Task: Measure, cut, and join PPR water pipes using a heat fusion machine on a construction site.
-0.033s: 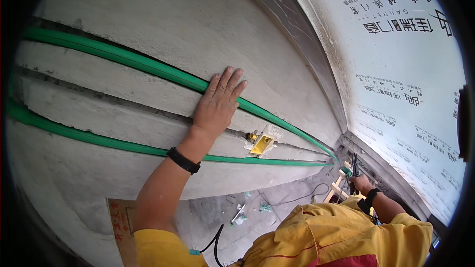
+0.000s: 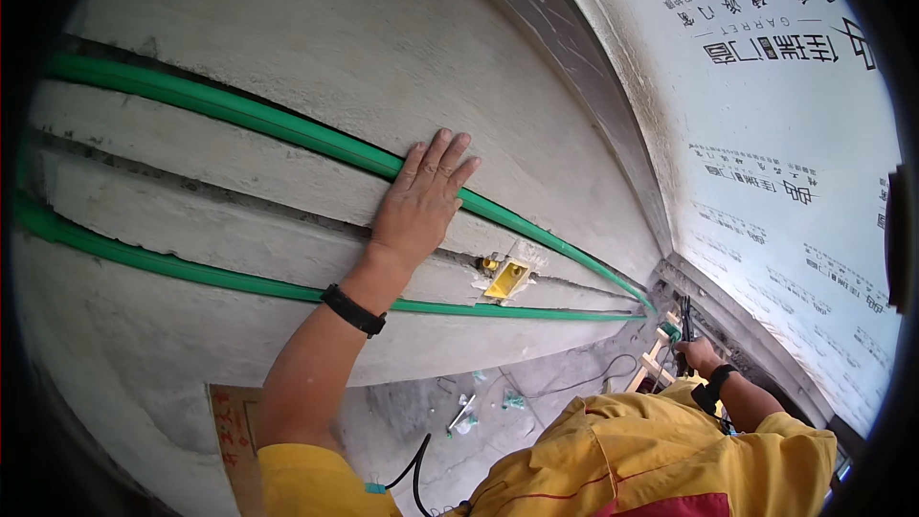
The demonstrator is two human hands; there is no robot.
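1. Green fills the wall in front of you: the upper pipe (image 2: 325, 143) runs along a slot in the grey wall (image 2: 316, 29), from the far left of the view down toward the corner at right.
2. Your left hand (image 2: 422, 203) lies flat across that pipe, fingers stretched out and nearly side by side, tips resting past its upper edge. It's a wide, spread palm, wrapped around nothing.
3. Below, the lower pipe (image 2: 249, 280), also green, passes behind your left wrist, right by the black wristband (image 2: 354, 311). Both pipes draw close together near the corner.
4. Between them runs a dark groove (image 2: 220, 193), and to the right of your left hand sits a yellow box (image 2: 507, 280), set into the wall.
5. Over at lower right, your right hand (image 2: 701, 356) is closed around a black tool (image 2: 685, 325) that points up beside the corner. It's too small to tell what kind.
6. Just left of that hand, you've got a wooden stand (image 2: 651, 364) near the floor.
7. Down on the grey floor (image 2: 392, 431), green scraps (image 2: 514, 402) lie about, with brown cardboard (image 2: 235, 431) by your left sleeve.
8. Up on your right, a pale printed sheet (image 2: 795, 124) spreads wide.
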